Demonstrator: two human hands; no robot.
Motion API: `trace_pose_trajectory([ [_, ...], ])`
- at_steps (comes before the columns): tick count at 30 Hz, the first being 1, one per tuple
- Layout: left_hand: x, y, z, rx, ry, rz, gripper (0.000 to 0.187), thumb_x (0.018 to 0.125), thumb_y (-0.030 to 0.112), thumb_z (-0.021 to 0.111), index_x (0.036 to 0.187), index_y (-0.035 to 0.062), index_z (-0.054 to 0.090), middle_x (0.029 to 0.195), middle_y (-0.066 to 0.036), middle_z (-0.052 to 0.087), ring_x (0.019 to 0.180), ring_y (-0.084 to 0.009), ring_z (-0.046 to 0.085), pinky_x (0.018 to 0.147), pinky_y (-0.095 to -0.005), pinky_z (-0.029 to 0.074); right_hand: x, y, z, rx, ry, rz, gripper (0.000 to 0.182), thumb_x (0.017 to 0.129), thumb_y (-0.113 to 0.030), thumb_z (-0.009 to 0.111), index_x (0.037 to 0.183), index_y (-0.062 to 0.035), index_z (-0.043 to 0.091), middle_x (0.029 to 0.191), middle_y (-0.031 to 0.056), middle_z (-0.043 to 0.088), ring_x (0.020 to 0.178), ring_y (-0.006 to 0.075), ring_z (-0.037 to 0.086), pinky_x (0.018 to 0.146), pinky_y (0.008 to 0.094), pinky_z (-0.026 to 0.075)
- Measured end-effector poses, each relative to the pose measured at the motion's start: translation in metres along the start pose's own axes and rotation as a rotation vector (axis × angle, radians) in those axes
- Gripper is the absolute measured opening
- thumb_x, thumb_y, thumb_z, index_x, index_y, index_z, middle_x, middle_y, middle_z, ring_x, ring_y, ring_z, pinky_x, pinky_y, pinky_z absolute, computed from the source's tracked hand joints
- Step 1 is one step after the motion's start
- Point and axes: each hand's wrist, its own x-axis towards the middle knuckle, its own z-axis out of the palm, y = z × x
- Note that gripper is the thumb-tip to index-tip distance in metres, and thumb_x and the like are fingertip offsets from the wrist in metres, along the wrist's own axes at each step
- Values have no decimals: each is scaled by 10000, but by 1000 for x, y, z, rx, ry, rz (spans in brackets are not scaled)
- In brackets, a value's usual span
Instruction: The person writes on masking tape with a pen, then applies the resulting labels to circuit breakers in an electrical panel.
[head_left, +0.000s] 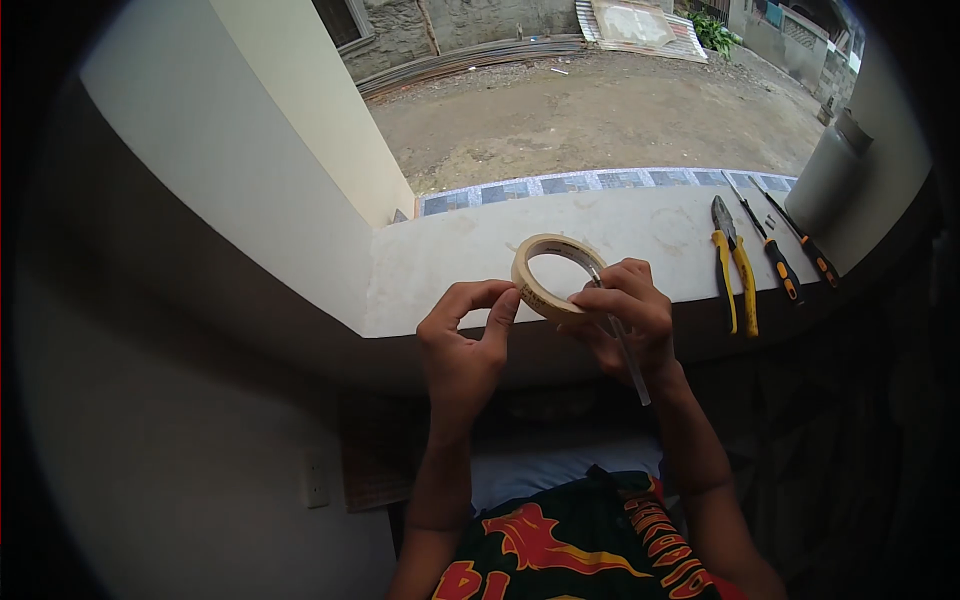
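Holding tape roll [538,299], right hand [632,312] hiding its edge, tube [629,356] partly covered

room over ledge [450,250] between tape roll [540,301] and pliers [724,255]; obstacles beyond: screwdrivers [782,271], bottle [828,172]

The person wears a very dark green jersey [600,512] printed with a pointed red emblem [528,538] that trails into a yellow-orange tail. Red, yellow-edged block lettering [668,545] runs down one side beside red fabric [742,588]; bold numerals [468,582] match it. Left hand [463,335] and right hand [640,315] are bare.
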Motion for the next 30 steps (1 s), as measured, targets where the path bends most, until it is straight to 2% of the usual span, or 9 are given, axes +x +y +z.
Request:
trace_pose_trajectory([
  [2,2,5,-4,-57,-97,-205,150,899,137,732,943,-5,712,866,-85,698,869,-166,674,792,-294,516,-2,-1,-4,11,-17,-16,385,608,-100,901,935,-71,700,779,56,639,721,205,597,755,355,414],
  [6,9,-11,-9,-48,-236,-185,219,872,135,755,1023,-4,680,989,-117,688,964,-196,653,875,-322,507,-6,7,-10,35,-45,-26,384,626,-114,899,956,-96,703,792,50,644,737,209,608,755,349,426],
  [9,19,-14,-14,-231,-314,238,494,781,183,829,1197,25,614,1359,-174,547,1322,-306,484,1108,-417,372,-6,21,-19,364,-139,188,370,676,-95,883,1005,-43,723,847,96,674,776,181,629,707,292,498],
  [12,33,-24,-12,-148,-489,429,550,742,202,862,1211,35,628,1329,-174,584,1360,-315,458,1134,-435,342,1,28,-19,549,-234,261,337,714,-78,854,1019,-30,720,854,97,676,773,162,627,711,295,494],
  [13,37,-32,-5,-245,-507,469,499,733,182,872,1165,37,669,1179,-161,673,1196,-279,604,1030,-390,453,3,30,-19,502,-291,271,340,739,-94,840,1048,-29,716,884,103,690,804,168,646,741,298,506],
  [17,34,-44,2,-261,-398,348,295,772,113,844,1021,20,716,917,-107,732,790,-159,705,676,-263,546,12,26,-7,263,-115,215,493,731,-156,861,1171,-33,675,956,110,711,933,203,668,820,321,521],
  [21,32,-42,3,-237,-407,298,294,774,112,844,1008,3,705,898,-109,719,766,-125,655,635,-240,498,10,6,-14,274,40,317,423,869,-223,751,1196,13,622,929,110,642,848,177,608,740,301,485],
  [23,33,-42,4,-226,-406,313,289,779,113,840,1002,-1,696,916,-120,721,787,-147,672,646,-245,509,14,-13,-8,616,204,308,296,895,-155,664,1105,38,584,907,121,603,820,158,572,713,286,459],
  [30,34,-47,17,-337,-409,348,307,756,79,832,1023,18,695,993,-136,738,861,-227,724,763,-314,580,25,-18,-4,611,22,265,184,780,12,624,956,30,572,822,138,651,697,143,607,625,260,473],
])
